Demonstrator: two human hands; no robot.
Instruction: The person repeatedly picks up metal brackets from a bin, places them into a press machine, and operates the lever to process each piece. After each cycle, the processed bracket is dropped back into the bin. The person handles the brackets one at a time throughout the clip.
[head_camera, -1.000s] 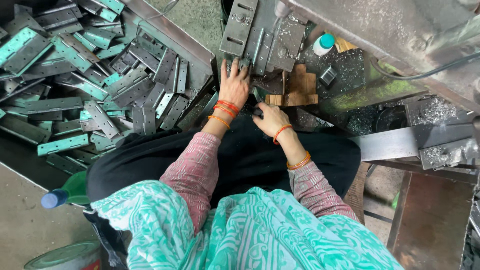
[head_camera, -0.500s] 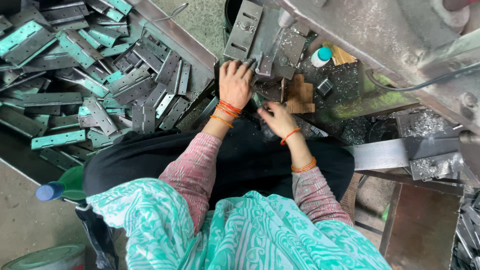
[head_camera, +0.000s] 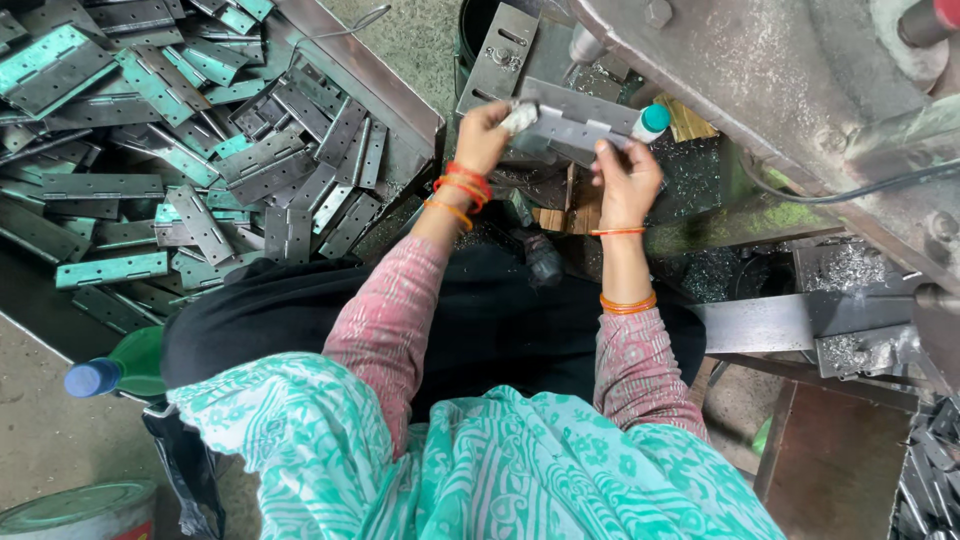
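Note:
A long grey metal hinge (head_camera: 572, 126) is held up in front of me, lying across between both hands. My left hand (head_camera: 487, 133) grips its left end together with a small pale rag or tool. My right hand (head_camera: 626, 180) pinches its right end from below. Orange bangles ring both wrists. Under the hands lie small wooden blocks (head_camera: 566, 217) and dark metal swarf.
A big heap of grey and teal hinges (head_camera: 180, 160) fills the left side. A small white bottle with a teal cap (head_camera: 649, 122) stands behind the right hand. A heavy metal machine (head_camera: 800, 90) rises at the right. A green bottle with a blue cap (head_camera: 115, 370) lies at my left hip.
Both hands have risen from the wooden blocks and swarf, and a long hinge is now held up between them. The view has tilted forward.

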